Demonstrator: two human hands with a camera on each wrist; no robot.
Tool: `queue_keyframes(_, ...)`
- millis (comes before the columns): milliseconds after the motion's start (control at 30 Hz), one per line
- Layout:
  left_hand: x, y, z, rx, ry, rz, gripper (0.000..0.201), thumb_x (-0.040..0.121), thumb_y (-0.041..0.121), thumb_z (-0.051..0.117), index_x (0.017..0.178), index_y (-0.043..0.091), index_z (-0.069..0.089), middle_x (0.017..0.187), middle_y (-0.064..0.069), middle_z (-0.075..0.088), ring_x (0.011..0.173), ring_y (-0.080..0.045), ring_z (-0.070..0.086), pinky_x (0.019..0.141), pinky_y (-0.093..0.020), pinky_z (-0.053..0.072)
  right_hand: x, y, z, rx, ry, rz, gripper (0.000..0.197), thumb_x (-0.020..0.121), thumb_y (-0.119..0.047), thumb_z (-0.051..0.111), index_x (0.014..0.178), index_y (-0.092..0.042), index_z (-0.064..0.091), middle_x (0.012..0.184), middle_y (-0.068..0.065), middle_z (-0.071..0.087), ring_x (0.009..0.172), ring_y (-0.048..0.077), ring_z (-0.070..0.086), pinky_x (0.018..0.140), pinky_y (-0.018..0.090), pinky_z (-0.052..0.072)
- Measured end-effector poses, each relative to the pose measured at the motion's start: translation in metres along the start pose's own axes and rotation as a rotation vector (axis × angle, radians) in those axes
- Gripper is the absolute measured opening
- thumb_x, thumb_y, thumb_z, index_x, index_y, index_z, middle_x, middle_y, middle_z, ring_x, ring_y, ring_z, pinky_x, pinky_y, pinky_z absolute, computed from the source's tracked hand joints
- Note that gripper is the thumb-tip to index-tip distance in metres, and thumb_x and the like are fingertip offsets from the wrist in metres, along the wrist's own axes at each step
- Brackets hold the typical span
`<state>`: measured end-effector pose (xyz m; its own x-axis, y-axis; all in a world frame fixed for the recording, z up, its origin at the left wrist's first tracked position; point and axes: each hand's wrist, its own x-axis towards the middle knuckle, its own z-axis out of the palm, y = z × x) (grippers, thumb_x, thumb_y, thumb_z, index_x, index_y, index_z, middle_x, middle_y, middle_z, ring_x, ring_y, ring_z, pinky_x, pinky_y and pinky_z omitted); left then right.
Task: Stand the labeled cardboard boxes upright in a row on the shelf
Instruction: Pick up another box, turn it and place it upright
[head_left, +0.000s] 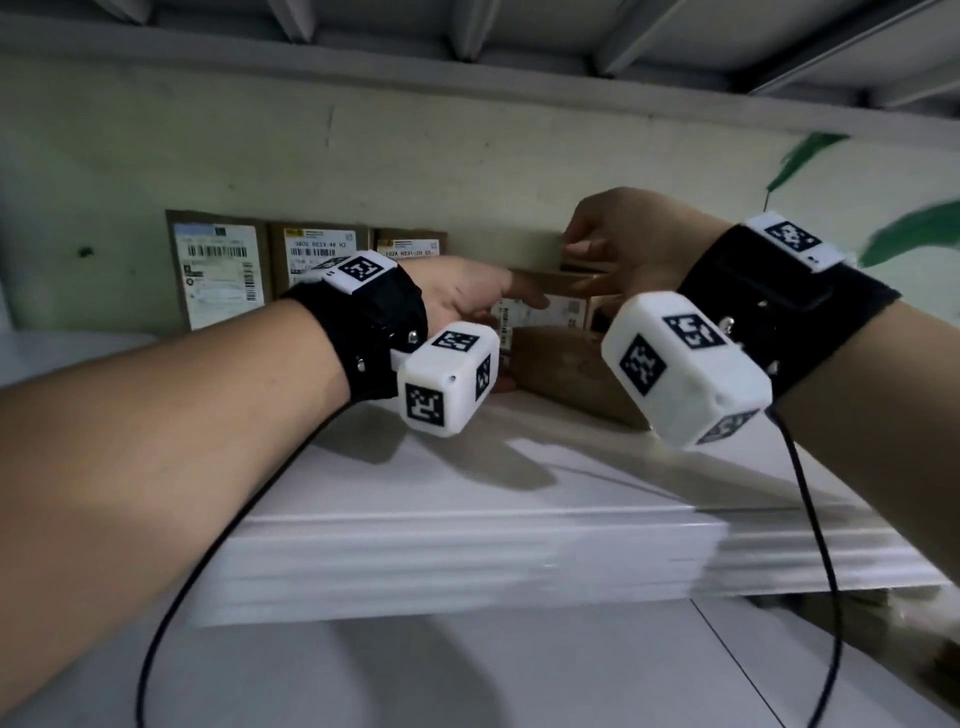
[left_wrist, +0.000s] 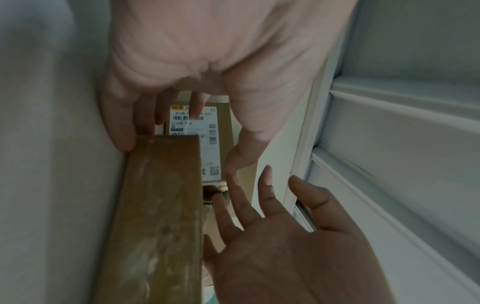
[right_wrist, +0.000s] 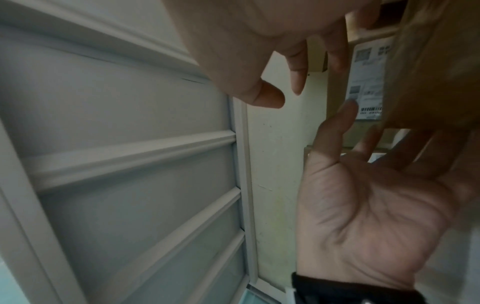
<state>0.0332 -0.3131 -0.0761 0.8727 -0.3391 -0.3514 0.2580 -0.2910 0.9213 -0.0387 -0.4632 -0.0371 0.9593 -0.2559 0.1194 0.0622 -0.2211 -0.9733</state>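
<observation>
Three labeled cardboard boxes (head_left: 218, 270) (head_left: 319, 252) (head_left: 410, 244) stand upright side by side against the wall at the back left of the white shelf (head_left: 441, 467). Right of them, brown boxes lie flat in a stack (head_left: 566, 364); one of them shows a white label (head_left: 561, 309). My left hand (head_left: 522, 343) holds the left end of the plain-fronted brown box (left_wrist: 161, 205), thumb near the label and fingers below. My right hand (head_left: 579, 265) is over the stack's far right side, fingers spread and fairly straight (left_wrist: 267, 195), holding nothing. The wrist cameras hide part of the stack.
The wall (head_left: 467, 171) rises directly behind the boxes. The ribbed underside of an upper shelf (head_left: 467, 31) is close overhead. Green leaves (head_left: 909, 234) show at the far right. Bare shelf surface lies in front of the stack up to the thick front edge (head_left: 467, 561).
</observation>
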Motion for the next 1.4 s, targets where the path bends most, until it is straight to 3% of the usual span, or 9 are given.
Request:
queue_keyframes(233, -0.022, -0.003, -0.004, 0.134, 0.023, 0.079, 0.035, 0.095, 0.021, 0.075, 0.123, 0.004, 0.061, 0.092, -0.018, 0.074, 0.089, -0.029, 0.071, 0.107, -0.044, 0.053, 0.0, -0.004, 0.014, -0.155, -0.089, 0.002, 0.009, 0.097, -0.015, 0.051, 0.088, -0.013, 0.053, 0.095, 0.001, 0.054, 0.081, 0.019, 0.057, 0.057, 0.023, 0.049)
queue_keyframes(367, -0.034, -0.001, -0.006, 0.078, -0.008, 0.218, 0.021, 0.109, 0.02, 0.057, 0.115, 0.008, 0.072, 0.066, -0.014, 0.073, 0.055, -0.027, 0.071, 0.057, -0.032, 0.061, 0.002, -0.018, 0.022, -0.173, -0.154, -0.071, 0.016, 0.099, -0.014, 0.048, 0.085, -0.013, 0.056, 0.086, 0.002, 0.058, 0.098, 0.026, 0.057, 0.086, 0.043, 0.061)
queue_keyframes(500, -0.03, 0.007, -0.028, -0.109, 0.067, 0.26, 0.026, 0.105, 0.008, 0.054, 0.081, 0.0, 0.062, 0.071, -0.018, 0.069, 0.062, -0.031, 0.07, 0.068, -0.042, 0.063, 0.004, -0.037, 0.039, -0.054, -0.216, -0.093, 0.009, 0.098, -0.016, 0.052, 0.1, -0.011, 0.06, 0.105, 0.006, 0.059, 0.08, 0.021, 0.063, 0.074, 0.033, 0.062)
queue_keyframes(633, -0.035, 0.015, -0.047, -0.185, 0.215, 0.31, 0.027, 0.085, 0.009, 0.071, 0.111, 0.002, 0.073, 0.113, -0.021, 0.079, 0.102, -0.038, 0.078, 0.1, -0.053, 0.058, 0.02, -0.041, 0.039, 0.046, -0.454, 0.114, 0.045, 0.087, -0.03, 0.071, 0.128, -0.026, 0.055, 0.116, 0.004, 0.063, 0.087, 0.027, 0.069, 0.078, 0.042, 0.059)
queue_keyframes(767, -0.031, 0.025, -0.065, -0.18, 0.347, 0.508, 0.011, 0.091, 0.012, 0.071, 0.084, 0.01, 0.063, 0.079, -0.009, 0.065, 0.061, -0.02, 0.063, 0.047, -0.017, 0.053, 0.04, -0.016, 0.035, 0.15, -0.673, 0.176, 0.066, 0.081, -0.045, 0.076, 0.138, -0.02, 0.054, 0.142, 0.019, 0.057, 0.123, 0.037, 0.056, 0.111, 0.057, 0.034)
queue_keyframes(867, -0.027, 0.029, -0.076, -0.327, 0.41, 0.563, 0.012, 0.082, 0.015, 0.073, 0.082, 0.008, 0.064, 0.074, -0.015, 0.059, 0.05, -0.024, 0.059, 0.052, -0.026, 0.053, 0.048, 0.0, 0.035, 0.178, -0.766, 0.169, 0.065, 0.09, -0.046, 0.066, 0.144, -0.014, 0.051, 0.15, 0.018, 0.051, 0.126, 0.037, 0.051, 0.116, 0.06, 0.028)
queue_keyframes(1067, 0.004, 0.032, -0.091, -0.612, 0.304, 0.52, 0.075, 0.045, 0.02, 0.093, 0.116, 0.0, 0.078, 0.12, -0.026, 0.077, 0.104, -0.045, 0.077, 0.088, -0.068, 0.056, 0.042, 0.014, 0.037, 0.383, -0.804, 0.172, 0.032, 0.092, -0.042, 0.066, 0.117, -0.023, 0.064, 0.106, 0.007, 0.073, 0.095, 0.025, 0.072, 0.079, 0.04, 0.06)
queue_keyframes(1300, -0.011, 0.023, -0.076, -0.691, 0.328, 0.63, 0.027, 0.09, 0.013, 0.081, 0.114, 0.006, 0.071, 0.099, -0.017, 0.078, 0.071, -0.028, 0.08, 0.059, -0.041, 0.065, 0.036, 0.022, 0.041, 0.606, -0.773, 0.236, 0.035, 0.09, -0.042, 0.063, 0.108, -0.012, 0.068, 0.1, 0.013, 0.074, 0.086, 0.025, 0.073, 0.066, 0.028, 0.058)
queue_keyframes(1400, -0.004, 0.021, -0.072, -0.729, 0.342, 0.641, 0.043, 0.091, 0.004, 0.077, 0.131, 0.017, 0.066, 0.121, -0.017, 0.072, 0.102, -0.031, 0.076, 0.086, -0.049, 0.065, 0.038, 0.025, 0.035, 0.734, -0.836, 0.265, 0.046, 0.095, -0.043, 0.046, 0.121, -0.008, 0.063, 0.103, 0.018, 0.072, 0.073, 0.02, 0.07, 0.05, 0.017, 0.049)
